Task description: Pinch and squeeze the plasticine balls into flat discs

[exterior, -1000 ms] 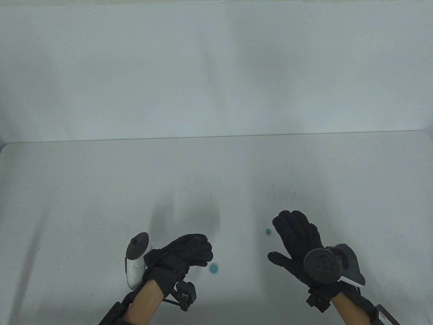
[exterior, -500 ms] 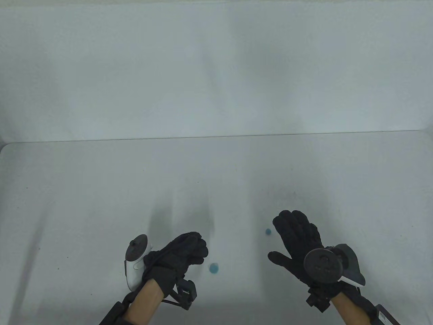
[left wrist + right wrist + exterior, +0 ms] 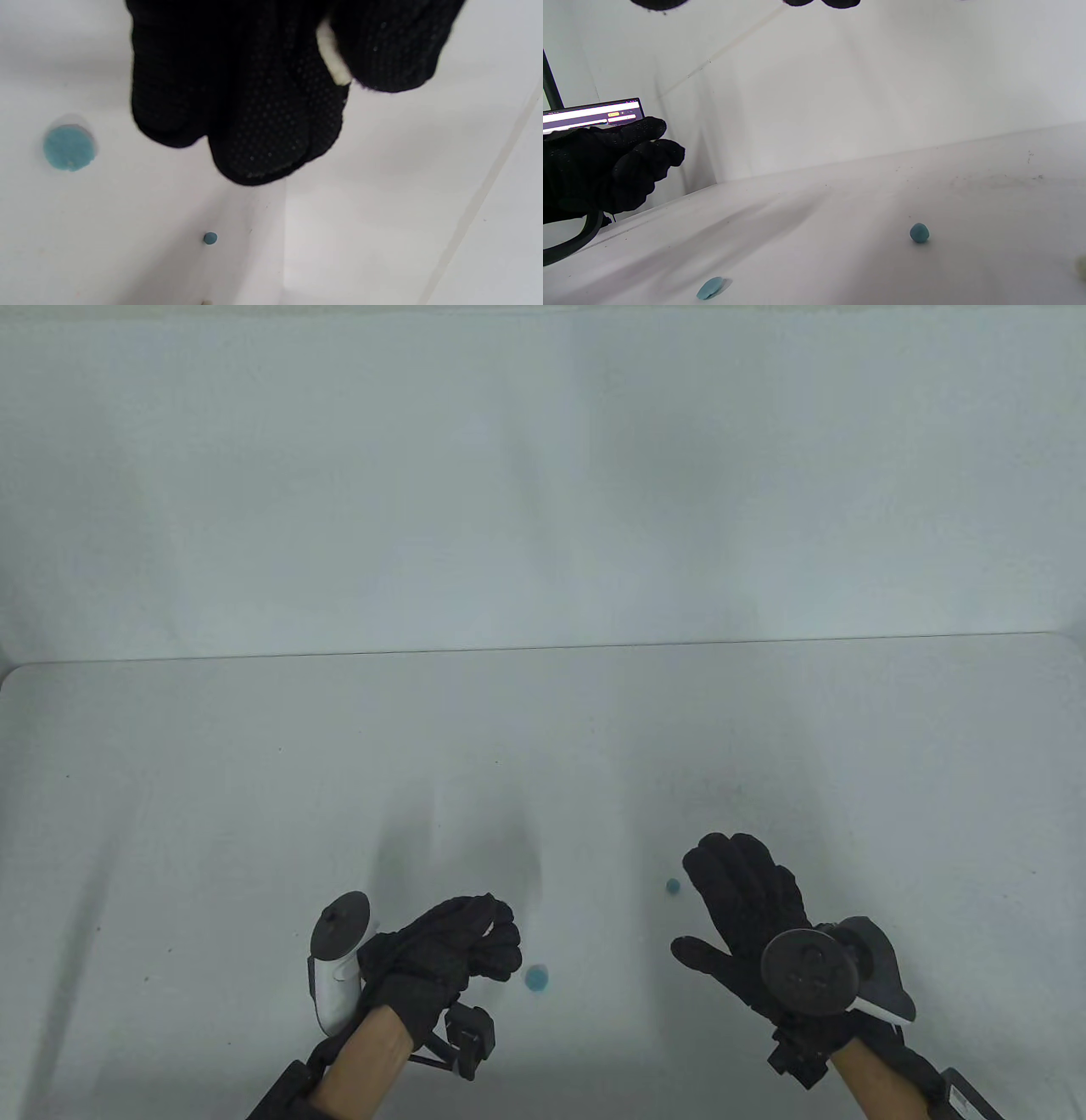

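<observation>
A flat blue plasticine disc (image 3: 537, 978) lies on the white table just right of my left hand (image 3: 501, 940). That hand is loosely curled, holds nothing and is clear of the disc. A small blue ball (image 3: 672, 886) lies just left of the fingers of my right hand (image 3: 697, 899), which is spread open, empty and apart from the ball. The left wrist view shows the disc (image 3: 68, 147), the ball (image 3: 210, 238) and my curled fingers (image 3: 254, 110). The right wrist view shows the disc (image 3: 710, 288), the ball (image 3: 919, 233) and my left hand (image 3: 615, 165).
The white table (image 3: 254, 780) meets a white back wall along a seam at mid-height of the table view. A lit screen (image 3: 594, 112) shows behind my left hand in the right wrist view. A pale lump (image 3: 1081, 267) sits at that view's right edge.
My left hand has drawn back to the left, away from the blue disc, which now lies fully in the open. The right hand, ball and disc have not moved.
</observation>
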